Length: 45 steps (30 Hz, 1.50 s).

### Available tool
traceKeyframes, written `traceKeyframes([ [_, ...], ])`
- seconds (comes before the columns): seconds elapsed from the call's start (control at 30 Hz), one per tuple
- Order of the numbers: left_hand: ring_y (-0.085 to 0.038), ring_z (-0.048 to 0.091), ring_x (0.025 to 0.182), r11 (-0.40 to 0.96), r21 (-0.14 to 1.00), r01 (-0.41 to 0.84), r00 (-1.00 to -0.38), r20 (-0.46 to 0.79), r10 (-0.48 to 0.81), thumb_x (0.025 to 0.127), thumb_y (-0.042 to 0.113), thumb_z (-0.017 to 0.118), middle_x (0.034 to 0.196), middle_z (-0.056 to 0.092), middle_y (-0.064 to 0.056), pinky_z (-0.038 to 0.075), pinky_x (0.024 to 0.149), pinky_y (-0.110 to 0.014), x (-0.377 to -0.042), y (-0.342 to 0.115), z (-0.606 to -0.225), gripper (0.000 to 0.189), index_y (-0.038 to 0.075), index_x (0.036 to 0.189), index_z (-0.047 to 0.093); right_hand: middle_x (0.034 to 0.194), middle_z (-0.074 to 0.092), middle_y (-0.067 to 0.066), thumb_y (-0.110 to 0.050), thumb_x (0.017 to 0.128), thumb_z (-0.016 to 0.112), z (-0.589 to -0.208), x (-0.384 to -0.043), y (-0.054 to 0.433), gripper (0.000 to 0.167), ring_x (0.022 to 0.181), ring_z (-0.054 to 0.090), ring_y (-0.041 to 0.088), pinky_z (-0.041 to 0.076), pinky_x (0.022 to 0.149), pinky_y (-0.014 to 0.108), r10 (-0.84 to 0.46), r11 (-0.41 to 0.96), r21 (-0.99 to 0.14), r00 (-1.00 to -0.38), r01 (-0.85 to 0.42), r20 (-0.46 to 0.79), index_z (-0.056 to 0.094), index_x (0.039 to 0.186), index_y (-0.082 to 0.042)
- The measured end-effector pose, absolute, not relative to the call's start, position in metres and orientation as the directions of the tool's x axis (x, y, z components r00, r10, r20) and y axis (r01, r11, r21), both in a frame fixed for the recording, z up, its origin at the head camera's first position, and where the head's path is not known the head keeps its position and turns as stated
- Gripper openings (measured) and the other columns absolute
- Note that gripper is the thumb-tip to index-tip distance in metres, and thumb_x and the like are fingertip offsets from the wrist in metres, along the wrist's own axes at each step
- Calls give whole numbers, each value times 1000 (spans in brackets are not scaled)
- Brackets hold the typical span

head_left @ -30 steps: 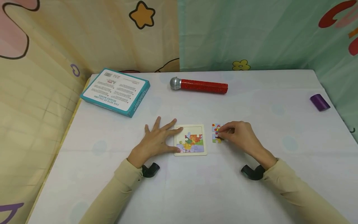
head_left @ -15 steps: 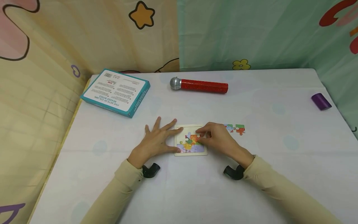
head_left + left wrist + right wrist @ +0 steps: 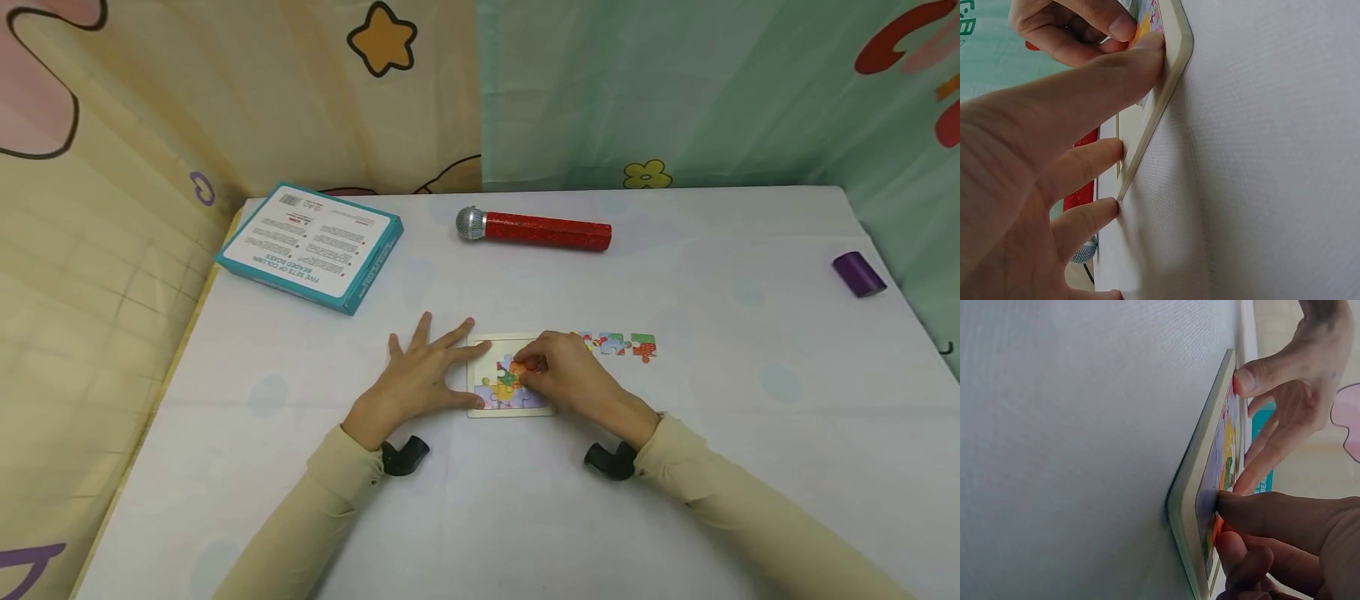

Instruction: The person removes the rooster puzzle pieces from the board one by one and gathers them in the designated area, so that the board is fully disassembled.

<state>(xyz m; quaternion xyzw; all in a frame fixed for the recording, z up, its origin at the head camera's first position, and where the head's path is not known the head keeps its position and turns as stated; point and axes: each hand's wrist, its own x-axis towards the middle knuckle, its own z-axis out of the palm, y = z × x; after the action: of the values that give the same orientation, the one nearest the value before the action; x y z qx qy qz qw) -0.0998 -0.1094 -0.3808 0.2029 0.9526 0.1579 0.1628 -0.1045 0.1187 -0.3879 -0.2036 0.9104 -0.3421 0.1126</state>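
Observation:
A small jigsaw puzzle tray [image 3: 510,413] with a pale wooden rim lies in the middle of the table. Joined picture pieces [image 3: 506,392] fill its lower part. My left hand [image 3: 420,379] is spread flat at the tray's left side, thumb and forefinger resting on it. My right hand [image 3: 577,379] is over the tray's right half, thumb and forefinger pinching a puzzle piece against the picture. In the right wrist view, orange shows at the thumb tip [image 3: 1225,503]; most of the piece is hidden by the fingers.
Loose puzzle pieces [image 3: 612,343] lie in a row right of the tray, partly behind the right hand. A red microphone [image 3: 547,231] and a teal box [image 3: 311,247] are at the back. A purple cylinder [image 3: 858,274] stands near the right edge.
My right hand has moved left from the loose pieces onto the tray, then shifted slightly further left there. My left hand and the tray have stayed put.

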Motion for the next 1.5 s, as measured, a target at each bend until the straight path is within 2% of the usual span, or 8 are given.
traceKeyframes([
  [0.27, -53, 3, 145, 869, 365, 334, -865, -249, 437, 73, 53, 82, 161, 25, 0, 8, 98, -83, -100, -110, -381, 81, 32, 144, 51, 73, 61, -4, -4, 82, 74, -386, -106, 117, 14, 65, 53, 12, 46, 63, 27, -424, 695, -669, -902, -263, -86, 75, 95, -5],
  [0.53, -52, 2, 145, 872, 360, 330, -864, -257, 433, 73, 53, 82, 161, 24, 1, 8, 98, -83, -100, -109, -381, 81, 32, 145, 50, 74, 64, -5, -6, 82, 76, -387, -104, 120, 12, 65, 55, 9, 47, 61, 26, -426, 667, -693, -903, -275, -51, 74, 93, -8],
  [0.73, -52, 1, 145, 872, 366, 326, -865, -257, 431, 73, 52, 82, 161, 24, 1, 7, 98, -83, -100, -110, -381, 81, 32, 145, 50, 72, 67, -6, -11, 85, 77, -388, -105, 123, 5, 62, 58, 9, 47, 57, 25, -416, 603, -758, -909, -250, -31, 74, 89, -12],
  [1.07, -52, 2, 145, 870, 372, 322, -866, -256, 430, 72, 52, 83, 161, 25, 0, 6, 99, -82, -101, -109, -382, 81, 31, 144, 51, 84, 72, -6, -14, 86, 76, -385, -105, 134, 3, 72, 67, 16, 52, 66, 29, -391, 488, -867, -913, -102, -113, 75, 88, -16],
  [1.17, -52, 2, 145, 870, 368, 328, -865, -253, 433, 72, 52, 83, 161, 26, 0, 7, 99, -83, -101, -109, -382, 81, 31, 144, 51, 86, 73, -4, -16, 85, 77, -384, -105, 141, 3, 75, 68, 17, 53, 68, 30, -360, 485, -873, -923, -59, -137, 75, 88, -16],
  [1.37, -52, 2, 145, 866, 378, 328, -865, -248, 436, 71, 51, 84, 161, 26, -1, 6, 98, -83, -101, -108, -382, 82, 30, 144, 51, 89, 74, 2, -17, 86, 76, -386, -104, 163, 6, 74, 65, 22, 52, 62, 29, -301, 496, -868, -936, 10, -182, 75, 89, -12],
  [1.5, -52, 1, 145, 867, 380, 322, -866, -252, 432, 71, 50, 84, 161, 25, 0, 5, 98, -83, -100, -108, -382, 82, 30, 144, 51, 90, 74, 2, -18, 85, 77, -387, -102, 180, 9, 75, 67, 22, 54, 65, 29, -260, 497, -865, -941, 62, -217, 75, 91, -11],
])
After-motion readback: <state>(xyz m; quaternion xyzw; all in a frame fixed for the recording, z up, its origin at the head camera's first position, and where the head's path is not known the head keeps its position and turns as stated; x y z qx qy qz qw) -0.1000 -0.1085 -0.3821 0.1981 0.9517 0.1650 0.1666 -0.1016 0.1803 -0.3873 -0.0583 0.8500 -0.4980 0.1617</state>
